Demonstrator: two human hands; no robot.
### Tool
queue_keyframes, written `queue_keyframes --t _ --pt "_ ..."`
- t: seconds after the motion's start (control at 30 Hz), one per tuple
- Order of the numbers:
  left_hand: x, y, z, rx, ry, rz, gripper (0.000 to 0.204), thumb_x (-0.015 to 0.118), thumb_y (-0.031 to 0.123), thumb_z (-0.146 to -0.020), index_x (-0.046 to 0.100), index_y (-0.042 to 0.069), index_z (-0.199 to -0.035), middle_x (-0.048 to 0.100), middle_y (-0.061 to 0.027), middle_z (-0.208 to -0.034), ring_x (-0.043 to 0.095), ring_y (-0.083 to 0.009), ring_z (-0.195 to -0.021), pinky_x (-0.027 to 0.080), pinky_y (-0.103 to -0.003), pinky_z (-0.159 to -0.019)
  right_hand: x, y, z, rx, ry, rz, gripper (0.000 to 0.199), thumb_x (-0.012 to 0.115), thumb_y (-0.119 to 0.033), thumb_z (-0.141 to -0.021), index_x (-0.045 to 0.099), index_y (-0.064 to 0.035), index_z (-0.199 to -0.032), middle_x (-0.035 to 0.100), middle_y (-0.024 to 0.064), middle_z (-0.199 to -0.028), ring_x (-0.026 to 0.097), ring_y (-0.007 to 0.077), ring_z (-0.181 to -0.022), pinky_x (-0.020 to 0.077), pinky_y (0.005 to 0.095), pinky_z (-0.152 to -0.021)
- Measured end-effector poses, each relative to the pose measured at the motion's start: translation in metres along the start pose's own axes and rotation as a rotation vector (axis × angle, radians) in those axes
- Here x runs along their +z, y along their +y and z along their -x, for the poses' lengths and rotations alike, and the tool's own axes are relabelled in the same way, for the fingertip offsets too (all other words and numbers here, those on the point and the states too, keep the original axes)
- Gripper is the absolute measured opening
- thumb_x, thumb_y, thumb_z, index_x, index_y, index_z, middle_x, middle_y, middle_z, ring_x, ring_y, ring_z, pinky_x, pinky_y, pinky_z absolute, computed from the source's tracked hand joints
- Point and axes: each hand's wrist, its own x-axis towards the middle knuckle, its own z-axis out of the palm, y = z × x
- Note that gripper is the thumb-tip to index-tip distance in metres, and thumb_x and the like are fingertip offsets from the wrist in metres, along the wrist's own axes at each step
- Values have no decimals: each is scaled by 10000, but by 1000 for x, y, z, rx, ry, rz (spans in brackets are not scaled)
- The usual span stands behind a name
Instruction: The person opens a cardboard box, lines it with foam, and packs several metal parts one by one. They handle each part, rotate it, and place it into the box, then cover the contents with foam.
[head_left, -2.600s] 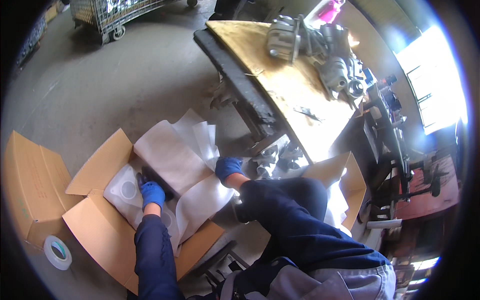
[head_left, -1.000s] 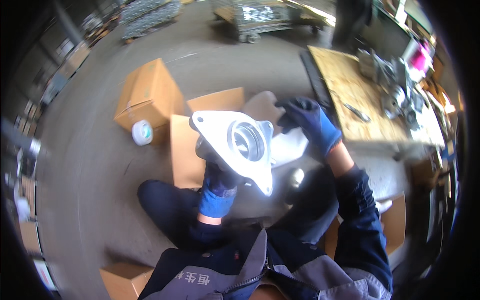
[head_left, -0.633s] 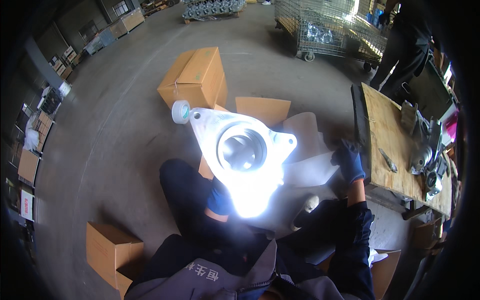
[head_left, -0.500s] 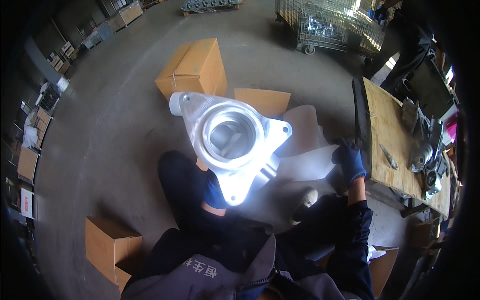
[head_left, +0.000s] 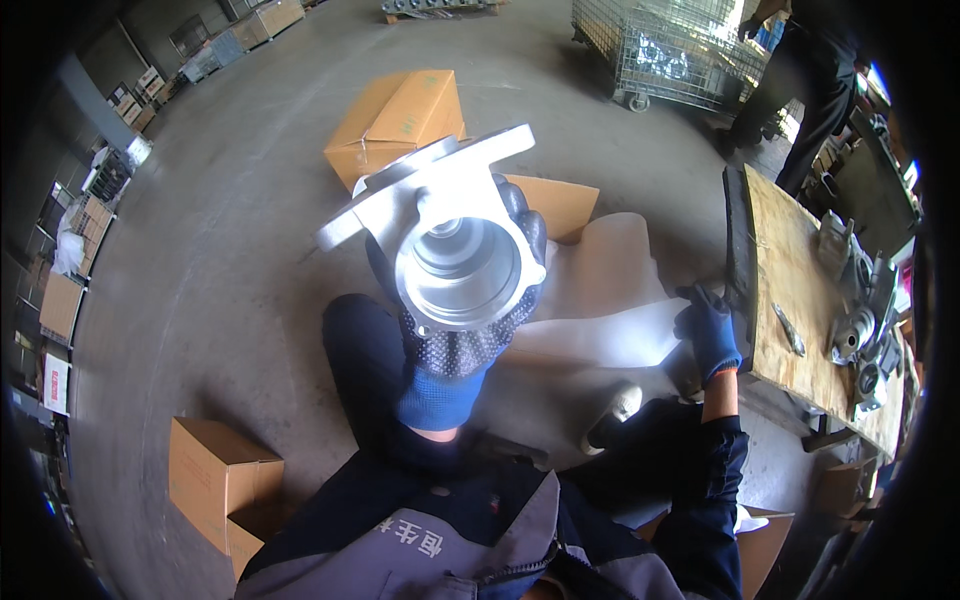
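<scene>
Left hand (head_left: 450, 345) holds one silvery casting (head_left: 445, 195) just off centre, toward eleven o'clock, one carton (head_left: 395, 115) beyond it! Over at three, the right hand (head_left: 708, 325) curls at one white sheet (head_left: 600, 332), grip impossible to tell, one wooden surface (head_left: 790, 250) alongside.

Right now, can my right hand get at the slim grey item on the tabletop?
Probably yes: your right hand is beside the tabletop and nothing covers the slim grey item, though you may need to clear the dark edge.

Grey floor (head_left: 230, 290), plywood-topped workbench (head_left: 787, 250) at right, wire cage cart (head_left: 672, 62) beyond, pillar (head_left: 98, 108) at left
</scene>
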Motion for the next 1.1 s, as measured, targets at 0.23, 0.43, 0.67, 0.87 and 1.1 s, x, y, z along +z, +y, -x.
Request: queue_keyframes --t 0.23,0.43,0.67,0.87,1.1 --pt "16 -2 -11 -41 -84 264 864 686 585 -846 405 36 -1451 469 -155 -1420 451 -294 -1312 325 -437 -1158 0 1 -4 60 36 -126 248 625 -241 -951 690 -2 -963 594 81 -573 546 157 -437 414 279 -441" --pt "10 -2 -12 -64 -99 120 888 682 622 -833 414 44 -1452 467 -161 -1426 450 -300 -1319 312 -446 -1171 3 7 -8 50 -9 -122 284 616 -276 -970 690 -4 -1002 598 84 -581 536 159 -430 423 281 -443" --pt "0 2 -10 -42 5 -6 856 663 601 -852 415 46 -1455 468 -162 -1432 454 -304 -1321 320 -445 -1170 -5 7 -7 91 5 -112 310 602 -296 -983 690 -5 -1045 603 81 -595 545 152 -446 446 275 -452" --pt "6 3 -5 -12 68 -111 828 648 583 -869 415 47 -1457 468 -162 -1437 458 -306 -1322 327 -444 -1170 4 -1 -7 109 -11 -90 318 598 -311 -987 695 -12 -1037 610 78 -607 552 148 -449 453 274 -445" --pt "-4 1 -2 -19 126 -175 796 629 561 -888 416 49 -1460 469 -163 -1442 462 -309 -1323 334 -443 -1169 1 -3 -3 85 -11 -73 341 587 -326 -996 692 -3 -1039 618 99 -607 558 162 -442 469 280 -439"
